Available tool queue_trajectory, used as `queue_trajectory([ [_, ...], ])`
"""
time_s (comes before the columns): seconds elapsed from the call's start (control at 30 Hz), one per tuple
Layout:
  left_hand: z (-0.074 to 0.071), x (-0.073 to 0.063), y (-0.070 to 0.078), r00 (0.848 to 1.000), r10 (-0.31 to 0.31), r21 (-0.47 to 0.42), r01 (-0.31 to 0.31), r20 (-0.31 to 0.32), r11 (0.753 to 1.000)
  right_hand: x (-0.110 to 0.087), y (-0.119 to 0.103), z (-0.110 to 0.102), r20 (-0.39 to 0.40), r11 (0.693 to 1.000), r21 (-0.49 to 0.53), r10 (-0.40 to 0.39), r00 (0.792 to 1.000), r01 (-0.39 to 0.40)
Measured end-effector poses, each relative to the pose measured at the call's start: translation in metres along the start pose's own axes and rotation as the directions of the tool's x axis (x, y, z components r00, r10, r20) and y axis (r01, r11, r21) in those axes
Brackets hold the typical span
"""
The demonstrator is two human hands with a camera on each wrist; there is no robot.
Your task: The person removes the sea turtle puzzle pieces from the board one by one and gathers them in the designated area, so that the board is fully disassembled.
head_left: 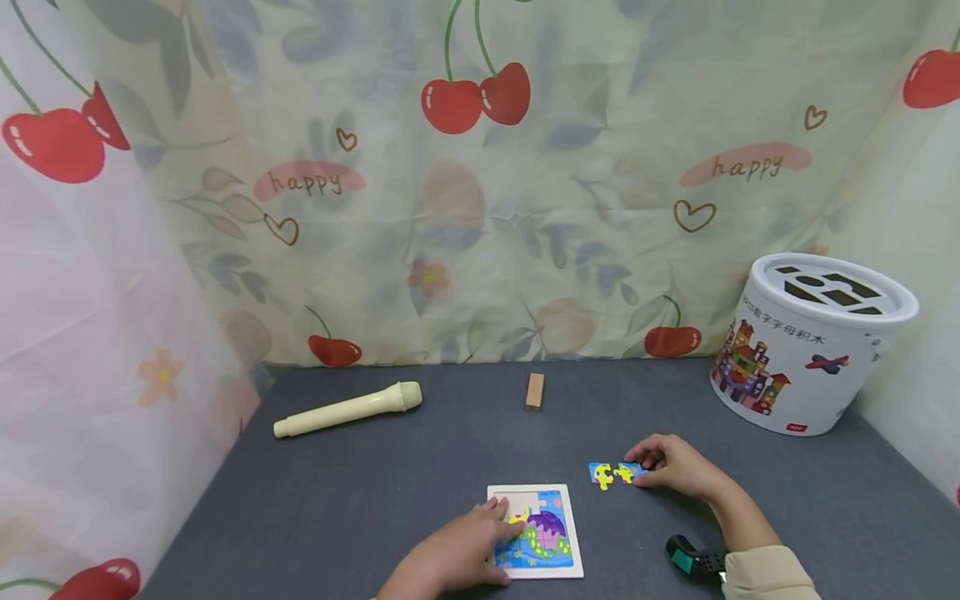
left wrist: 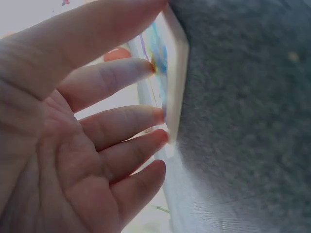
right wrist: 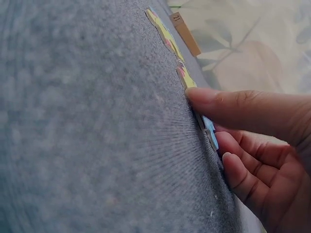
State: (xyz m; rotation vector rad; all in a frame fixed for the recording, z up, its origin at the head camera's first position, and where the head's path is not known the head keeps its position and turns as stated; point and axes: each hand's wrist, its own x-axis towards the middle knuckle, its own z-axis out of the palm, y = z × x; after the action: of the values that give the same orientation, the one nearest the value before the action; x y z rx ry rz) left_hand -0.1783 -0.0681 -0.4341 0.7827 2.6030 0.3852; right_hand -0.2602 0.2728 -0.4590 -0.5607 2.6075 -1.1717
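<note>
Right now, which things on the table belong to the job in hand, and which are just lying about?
In the job:
puzzle tray, left hand on it
loose puzzle pieces, one pinched by the right hand

Apparently just lying about:
cream toy microphone
small wooden block
white tub with holed lid

White-rimmed sq. puzzle (head_left: 543, 573), flat, part-filled; 2 blue/yellow pcs (head_left: 600, 472) just apart near its far R corner.

On surface (head_left: 337, 500): puzzle tray (head_left: 576, 542) in front, puzzle pieces (head_left: 599, 473) to right; behind, block (head_left: 535, 390) between microphone (head_left: 345, 411), left, and bucket (head_left: 813, 354), right.
</note>
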Motion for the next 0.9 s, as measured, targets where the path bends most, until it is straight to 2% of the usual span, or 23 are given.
queue_trajectory([
  [0.17, -0.001, 0.0, 0.003, 1.0, 0.021, 0.017, -0.021, -0.001, 1.0, 0.001, -0.004, 0.001, -0.009, 1.0, 0.021, 0.015, 1.0, -0.014],
  [0.33, 0.002, 0.001, 0.008, 0.999, 0.037, 0.014, -0.037, -0.009, 0.999, 0.003, -0.012, 0.001, -0.062, 1.0, -0.03, 0.001, 0.998, -0.003],
  [0.47, 0.004, 0.002, 0.011, 0.998, 0.052, 0.046, -0.051, -0.021, 0.998, 0.004, -0.022, 0.002, -0.088, 0.997, -0.069, -0.028, 0.996, 0.022],
  [0.7, 0.008, 0.003, 0.016, 0.994, 0.077, 0.103, -0.068, -0.083, 0.992, 0.014, -0.043, 0.012, -0.072, 0.996, -0.068, -0.066, 0.995, 0.061],
  [0.9, 0.007, 0.007, 0.02, 0.994, 0.067, 0.118, -0.057, -0.081, 0.991, 0.026, -0.055, 0.027, -0.041, 0.996, -0.049, -0.072, 0.997, 0.07],
])
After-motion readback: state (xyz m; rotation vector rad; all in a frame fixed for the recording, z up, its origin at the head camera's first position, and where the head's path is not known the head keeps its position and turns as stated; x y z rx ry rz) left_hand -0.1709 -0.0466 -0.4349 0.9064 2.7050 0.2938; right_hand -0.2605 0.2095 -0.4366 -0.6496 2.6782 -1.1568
